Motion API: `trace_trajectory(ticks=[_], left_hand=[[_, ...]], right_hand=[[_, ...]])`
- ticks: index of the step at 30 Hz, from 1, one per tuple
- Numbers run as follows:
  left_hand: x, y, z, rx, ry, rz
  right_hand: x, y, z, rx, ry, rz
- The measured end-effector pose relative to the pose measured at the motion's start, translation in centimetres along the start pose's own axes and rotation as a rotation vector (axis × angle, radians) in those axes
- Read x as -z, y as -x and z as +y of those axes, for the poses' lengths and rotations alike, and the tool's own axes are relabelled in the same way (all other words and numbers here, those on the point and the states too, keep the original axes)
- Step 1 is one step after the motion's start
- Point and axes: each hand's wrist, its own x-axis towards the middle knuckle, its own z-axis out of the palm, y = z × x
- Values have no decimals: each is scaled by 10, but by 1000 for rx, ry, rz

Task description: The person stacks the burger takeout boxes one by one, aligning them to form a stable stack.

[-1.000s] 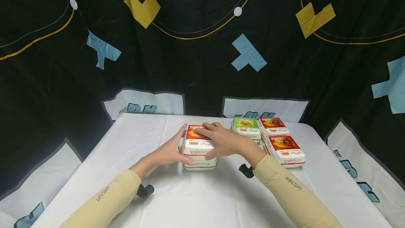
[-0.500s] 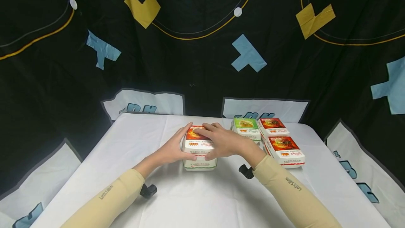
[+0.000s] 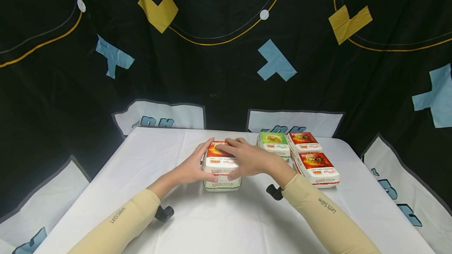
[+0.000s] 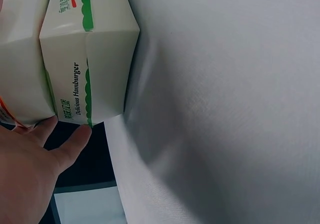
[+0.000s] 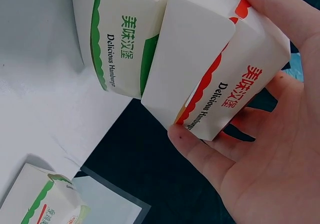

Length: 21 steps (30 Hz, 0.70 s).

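A white hamburger box with a red printed lid (image 3: 220, 162) sits on a green-trimmed hamburger box (image 3: 223, 185) near the table's middle. My right hand (image 3: 253, 159) grips the upper box from the right, fingers over its lid and far side, thumb at the front. From the left, my left hand (image 3: 190, 167) holds the stack, thumb across the front. In the left wrist view, two of its fingertips reach the far edge of the green-trimmed box (image 4: 70, 78). The right wrist view shows the red-trimmed box (image 5: 195, 48) tilted against its green-trimmed neighbour (image 5: 122, 48).
On the right of the white tablecloth (image 3: 212, 226) stand a green-lidded box (image 3: 273, 142) and two red-lidded boxes, one behind (image 3: 304, 141) and one in front (image 3: 316, 166). A black curtain (image 3: 212, 77) hangs behind the table.
My left hand has shifted slightly right, its thumb now farther across the stack's front. The right hand has stayed in place on the upper box.
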Motion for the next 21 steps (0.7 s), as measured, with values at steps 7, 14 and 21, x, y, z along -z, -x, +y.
trace_trajectory(ticks=[7,14,21], left_hand=[[-1,0,-2,4,-3,11],[-2,0,-3,-12,-10,20],[-2,0,-2,-18,-14,20]], right_hand=[[0,0,-1,3,4,2],[1,0,-2,-6,-2,-4],[-1,-1,0,-3,-15,0]])
